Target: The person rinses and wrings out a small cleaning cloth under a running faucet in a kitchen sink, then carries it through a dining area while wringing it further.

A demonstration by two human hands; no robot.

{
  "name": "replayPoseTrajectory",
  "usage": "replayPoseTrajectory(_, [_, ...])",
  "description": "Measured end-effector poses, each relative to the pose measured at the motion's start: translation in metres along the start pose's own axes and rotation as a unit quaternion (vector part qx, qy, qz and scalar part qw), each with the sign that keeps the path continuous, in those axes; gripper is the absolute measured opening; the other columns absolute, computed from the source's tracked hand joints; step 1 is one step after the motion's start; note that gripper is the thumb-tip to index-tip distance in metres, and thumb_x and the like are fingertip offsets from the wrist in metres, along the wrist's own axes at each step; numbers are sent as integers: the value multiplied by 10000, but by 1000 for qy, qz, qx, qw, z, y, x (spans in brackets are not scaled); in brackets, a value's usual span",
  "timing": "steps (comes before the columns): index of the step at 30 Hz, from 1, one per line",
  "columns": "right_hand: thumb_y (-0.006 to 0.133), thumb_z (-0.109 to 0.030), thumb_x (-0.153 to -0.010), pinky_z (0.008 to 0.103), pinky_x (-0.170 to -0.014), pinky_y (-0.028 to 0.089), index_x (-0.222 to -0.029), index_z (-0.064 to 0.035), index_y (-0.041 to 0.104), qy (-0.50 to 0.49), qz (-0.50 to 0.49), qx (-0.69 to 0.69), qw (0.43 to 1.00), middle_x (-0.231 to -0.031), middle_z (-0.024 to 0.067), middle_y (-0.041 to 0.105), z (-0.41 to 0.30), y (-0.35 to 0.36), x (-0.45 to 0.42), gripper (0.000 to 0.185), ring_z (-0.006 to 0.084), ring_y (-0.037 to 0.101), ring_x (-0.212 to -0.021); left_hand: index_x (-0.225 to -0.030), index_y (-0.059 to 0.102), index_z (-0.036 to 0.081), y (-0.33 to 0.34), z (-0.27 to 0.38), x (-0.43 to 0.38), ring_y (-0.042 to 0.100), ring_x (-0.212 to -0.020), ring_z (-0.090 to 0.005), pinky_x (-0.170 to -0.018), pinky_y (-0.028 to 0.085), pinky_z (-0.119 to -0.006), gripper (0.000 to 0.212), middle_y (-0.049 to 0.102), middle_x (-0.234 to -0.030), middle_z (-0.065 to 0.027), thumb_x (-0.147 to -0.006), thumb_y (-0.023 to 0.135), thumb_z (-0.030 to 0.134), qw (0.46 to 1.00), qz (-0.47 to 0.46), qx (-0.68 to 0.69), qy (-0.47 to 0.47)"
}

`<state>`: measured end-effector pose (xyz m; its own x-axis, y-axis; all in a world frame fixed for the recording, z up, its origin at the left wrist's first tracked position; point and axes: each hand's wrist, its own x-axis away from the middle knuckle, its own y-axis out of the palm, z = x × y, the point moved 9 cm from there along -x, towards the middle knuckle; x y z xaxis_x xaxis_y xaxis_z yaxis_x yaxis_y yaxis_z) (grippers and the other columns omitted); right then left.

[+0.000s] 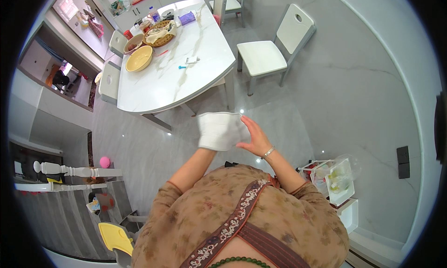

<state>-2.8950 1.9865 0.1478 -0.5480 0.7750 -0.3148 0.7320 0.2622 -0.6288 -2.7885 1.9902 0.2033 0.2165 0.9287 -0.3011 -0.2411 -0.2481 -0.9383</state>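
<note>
A plain white pouch-like item (218, 131), perhaps cloth, is held up in front of my body above the floor. My left wrist goes in at its lower edge, and the item hides my left hand completely. At its right side is my right hand (257, 138), thumb and fingers spread apart. The fingertips meet or nearly meet the item's right edge; whether they press on it is unclear. A bracelet (268, 152) circles my right wrist.
Ahead stands a white marble-patterned table (195, 82) bearing a yellow bowl (139, 59), a wicker basket (160, 33) and a purple packet (187, 18). A white chair (265, 58) is to its right. A storage rack (331, 180) stands near my right side; a baluster railing (77, 170) is left.
</note>
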Motion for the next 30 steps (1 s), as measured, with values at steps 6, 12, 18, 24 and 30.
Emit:
replayPoseTrajectory(6, [780,-268,-513,409,-933,322,-1253,-24,298,112,58,-19,992,-1213,177,403,41,-35,19,916,355,379,-1115,-684,532,99,64,64,-52,516,-659,-291,-576,373,-414,174,524,-683,-102,-583,576,233,987,41,116,104])
replayPoseTrajectory(12, [684,-65,-596,371,-837,389,-1184,-17,384,160,179,-13,971,-1070,168,476,96,-76,30,662,328,471,-979,-540,513,99,52,100,-110,492,-471,-274,-455,340,-386,182,498,-531,-69,-517,582,266,968,-47,145,201])
replayPoseTrajectory(18, [619,-26,-650,338,-826,404,-1146,-22,436,207,185,35,960,-1042,147,509,140,-95,-22,529,298,503,-957,-613,581,118,91,78,-179,561,-517,-227,-469,411,-327,156,558,-615,-60,-551,584,260,924,-229,230,204])
replayPoseTrajectory(24, [586,-68,-722,329,-873,384,-1173,-19,422,310,234,-58,920,-1111,158,511,238,-138,-57,482,267,502,-1019,-1054,543,90,314,-43,-154,576,-797,-176,-577,459,-304,341,581,-996,-77,-815,495,329,658,-410,584,-240])
replayPoseTrajectory(30, [599,-88,-724,327,-889,369,-1166,-1,424,377,256,89,886,-1118,159,511,281,-209,-54,483,252,495,-1029,-1065,536,66,351,-117,-158,563,-792,-198,-609,456,-313,374,575,-999,-85,-839,466,356,629,-428,550,-345])
